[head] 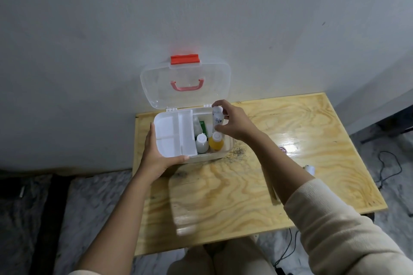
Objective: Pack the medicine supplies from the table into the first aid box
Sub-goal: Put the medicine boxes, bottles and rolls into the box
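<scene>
The clear first aid box (202, 156) stands open at the table's far left corner, its lid (185, 83) with a red latch and handle leaning against the wall. A white divided tray (173, 133) fills the box's left half. In the right half stand a white bottle (201, 142), an orange bottle (216, 142) and a green packet (203, 126). My left hand (156, 154) grips the box's left front corner. My right hand (232, 124) holds a small white bottle (217, 116) upright over the box's right rear part.
The plywood table (245, 185) carries a small round object (283, 149) and a small white item (310, 168) to the right of my right arm. A wall rises close behind the box. Cables lie on the floor at the right.
</scene>
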The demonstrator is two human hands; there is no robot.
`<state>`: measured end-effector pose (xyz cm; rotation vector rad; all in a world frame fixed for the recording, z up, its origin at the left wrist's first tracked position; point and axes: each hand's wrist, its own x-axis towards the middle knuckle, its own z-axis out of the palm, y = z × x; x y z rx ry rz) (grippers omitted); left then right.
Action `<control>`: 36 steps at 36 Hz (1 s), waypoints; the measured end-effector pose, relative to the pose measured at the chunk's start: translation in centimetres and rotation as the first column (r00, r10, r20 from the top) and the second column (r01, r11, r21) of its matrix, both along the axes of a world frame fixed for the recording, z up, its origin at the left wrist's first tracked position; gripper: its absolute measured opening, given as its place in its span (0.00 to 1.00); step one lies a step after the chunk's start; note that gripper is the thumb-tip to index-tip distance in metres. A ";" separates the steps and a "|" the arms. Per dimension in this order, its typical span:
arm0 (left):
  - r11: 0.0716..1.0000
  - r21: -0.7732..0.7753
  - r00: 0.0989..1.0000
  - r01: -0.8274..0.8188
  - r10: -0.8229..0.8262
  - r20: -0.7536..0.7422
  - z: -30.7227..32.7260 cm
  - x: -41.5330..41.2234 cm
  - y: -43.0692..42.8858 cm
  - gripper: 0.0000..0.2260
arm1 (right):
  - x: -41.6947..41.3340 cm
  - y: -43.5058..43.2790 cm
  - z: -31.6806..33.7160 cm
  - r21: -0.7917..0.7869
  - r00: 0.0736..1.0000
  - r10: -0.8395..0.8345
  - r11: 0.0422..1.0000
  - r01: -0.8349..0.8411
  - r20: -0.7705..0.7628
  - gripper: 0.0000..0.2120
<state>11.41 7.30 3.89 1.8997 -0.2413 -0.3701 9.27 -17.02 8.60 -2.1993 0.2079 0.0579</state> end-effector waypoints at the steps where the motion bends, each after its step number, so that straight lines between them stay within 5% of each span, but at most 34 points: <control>1: 1.000 0.005 1.000 -0.002 0.002 0.000 0.0 0.0 0.0 0.50 | 0.0 0.0 -0.2 -0.022 1.000 0.006 1.000 -0.006 0.002 0.22; 7: 1.000 0.017 1.000 -0.010 0.010 0.004 0.1 -0.1 -0.1 0.50 | 0.4 -0.5 -0.7 -0.203 0.998 0.057 0.978 -0.048 0.038 0.14; 18: 1.000 0.008 1.000 0.004 -0.004 -0.004 0.4 -0.2 -0.1 0.51 | -0.2 -0.3 -0.9 -0.218 0.995 0.042 0.976 -0.022 0.090 0.15; 24: 1.000 0.000 1.000 0.014 -0.014 -0.003 0.2 -0.2 0.1 0.50 | -3.1 -1.0 -0.1 -0.092 0.942 -0.236 0.960 0.264 0.239 0.14; 30: 1.000 -0.016 1.000 0.013 -0.013 0.007 -0.1 -0.3 0.1 0.48 | -10.9 -2.8 -3.2 -0.065 0.790 -0.561 0.804 0.591 0.249 0.17; 36: 0.999 -0.017 0.999 0.033 -0.033 -0.005 -0.3 0.1 0.1 0.52 | -17.9 -5.1 -7.4 -0.317 0.705 -0.709 0.667 0.674 0.006 0.42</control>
